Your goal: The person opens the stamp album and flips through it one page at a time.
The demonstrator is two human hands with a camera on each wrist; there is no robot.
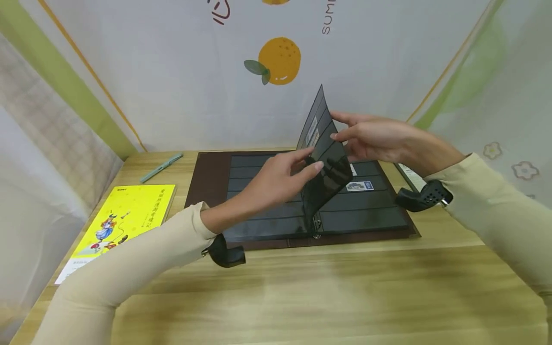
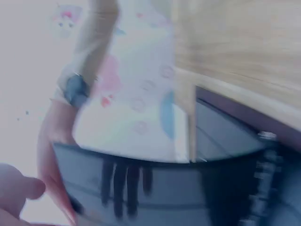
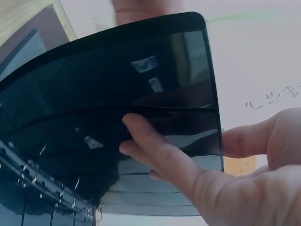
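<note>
We are midway through turning a page [image 1: 322,158] of the album [image 1: 302,201] at the desk's [image 1: 345,287] far middle, left hand [image 1: 276,179] and right hand [image 1: 371,139] both pinching the upright page; next, we judge, it needs lowering flat.

A light wood-grain tabletop [image 1: 345,297] fills the near part of the scene under even, soft light. A pale fabric backdrop [image 1: 181,72] closes the far side, printed with an orange fruit [image 1: 279,60], and green-and-orange stripes [image 1: 64,76] slant down at the far left and far right.
</note>
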